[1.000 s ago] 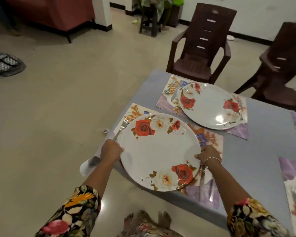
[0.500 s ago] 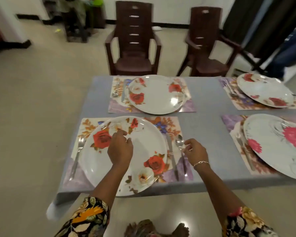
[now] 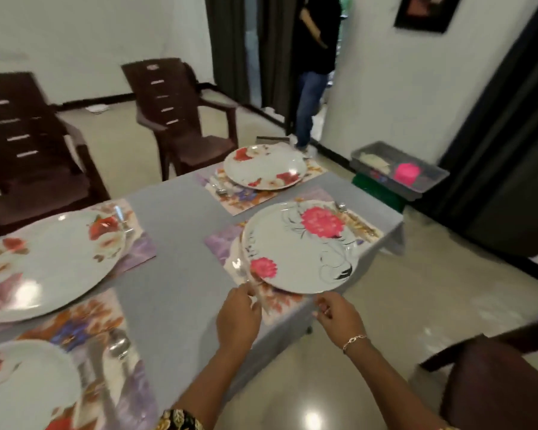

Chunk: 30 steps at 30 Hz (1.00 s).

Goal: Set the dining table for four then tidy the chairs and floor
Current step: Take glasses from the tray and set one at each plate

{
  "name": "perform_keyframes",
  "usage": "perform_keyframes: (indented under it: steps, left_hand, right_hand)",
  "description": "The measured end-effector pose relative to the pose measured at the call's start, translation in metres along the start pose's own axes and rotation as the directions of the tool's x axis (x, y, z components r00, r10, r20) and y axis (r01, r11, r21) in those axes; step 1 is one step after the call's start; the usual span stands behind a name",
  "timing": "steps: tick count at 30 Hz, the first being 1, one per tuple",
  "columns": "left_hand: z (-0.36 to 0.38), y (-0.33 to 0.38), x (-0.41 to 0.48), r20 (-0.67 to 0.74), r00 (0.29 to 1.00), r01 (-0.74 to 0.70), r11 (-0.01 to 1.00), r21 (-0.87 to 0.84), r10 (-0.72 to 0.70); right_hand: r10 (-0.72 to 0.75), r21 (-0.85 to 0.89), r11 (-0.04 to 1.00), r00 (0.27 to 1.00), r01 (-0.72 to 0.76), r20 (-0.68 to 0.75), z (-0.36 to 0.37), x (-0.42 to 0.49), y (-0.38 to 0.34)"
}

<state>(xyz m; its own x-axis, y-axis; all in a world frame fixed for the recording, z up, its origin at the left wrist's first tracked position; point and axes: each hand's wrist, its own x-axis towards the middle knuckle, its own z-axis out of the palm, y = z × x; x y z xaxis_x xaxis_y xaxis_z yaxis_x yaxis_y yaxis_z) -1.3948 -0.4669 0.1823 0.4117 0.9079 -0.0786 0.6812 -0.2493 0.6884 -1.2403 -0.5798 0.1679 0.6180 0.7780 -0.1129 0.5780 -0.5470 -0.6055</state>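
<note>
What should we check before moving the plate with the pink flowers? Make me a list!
1. Pink-flower plate fully on the table: not ok, its near rim seems to poke past the edge.
2. Left hand holding the cutlery beside the plate: cannot tell, blurred.
3. Right hand touching the plate's rim: cannot tell, it is very close.
4. Spoon at the plate's far side: ok, lying there.
5. Near chair tucked in: not ok, it stands apart from the table.

Round white pink-flowered plate [image 3: 298,246]: smooth, glossy finish seen. Grey tablecloth [image 3: 174,225]: matt cloth. Silver spoon [image 3: 117,344]: polished metal. Dark brown slatted chair [image 3: 180,119]: moulded plastic. Cream floor [image 3: 385,305]: polished, reflections shown.
</note>
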Motion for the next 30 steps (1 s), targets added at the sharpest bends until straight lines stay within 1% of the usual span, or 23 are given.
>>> perform_keyframes:
  steps: [3, 6, 9, 12, 16, 18, 21, 24, 27, 30]
  left_hand:
    - [0.045, 0.052, 0.013, 0.071, 0.997, -0.037, 0.999, -0.022, 0.038]
    - [0.083, 0.095, 0.025, 0.14, 0.986, -0.092, 0.996, 0.001, 0.091]
    - [0.113, 0.129, 0.042, 0.187, 0.973, -0.142, 0.99, 0.017, 0.136]
    - [0.142, 0.162, 0.067, 0.181, 0.971, -0.161, 0.987, 0.004, 0.158]
    - [0.191, 0.209, 0.11, 0.15, 0.974, -0.159, 0.983, -0.096, 0.172]
    - [0.22, 0.235, 0.139, 0.155, 0.97, -0.17, 0.978, -0.121, 0.188]
    - [0.26, 0.28, 0.188, 0.163, 0.971, -0.149, 0.975, -0.166, 0.177]
    - [0.295, 0.332, 0.236, 0.16, 0.968, -0.167, 0.97, -0.177, 0.196]
    - [0.328, 0.382, 0.282, 0.179, 0.956, -0.197, 0.962, -0.19, 0.231]
    - [0.361, 0.422, 0.315, 0.196, 0.951, -0.209, 0.964, -0.163, 0.24]
  right_hand:
    - [0.037, -0.084, 0.996, 0.999, -0.04, -0.033, -0.044, 0.015, 0.049]
    - [0.099, -0.094, 0.99, 0.993, -0.105, -0.064, -0.083, 0.033, 0.09]
    - [0.129, -0.087, 0.986, 0.986, -0.139, -0.108, -0.115, 0.056, 0.123]
    - [0.148, -0.066, 0.985, 0.978, -0.159, -0.144, -0.142, 0.085, 0.151]
    - [0.165, -0.097, 0.979, 0.979, -0.177, -0.124, -0.175, 0.138, 0.193]
    - [0.179, -0.113, 0.975, 0.977, -0.192, -0.117, -0.193, 0.172, 0.214]
    - [0.207, -0.126, 0.967, 0.972, -0.22, -0.107, -0.224, 0.222, 0.242]
    - [0.224, -0.142, 0.962, 0.971, -0.234, -0.081, -0.26, 0.269, 0.27]
    - [0.241, -0.111, 0.961, 0.965, -0.252, -0.103, -0.295, 0.319, 0.299]
    - [0.268, -0.094, 0.956, 0.956, -0.279, -0.117, -0.324, 0.359, 0.328]
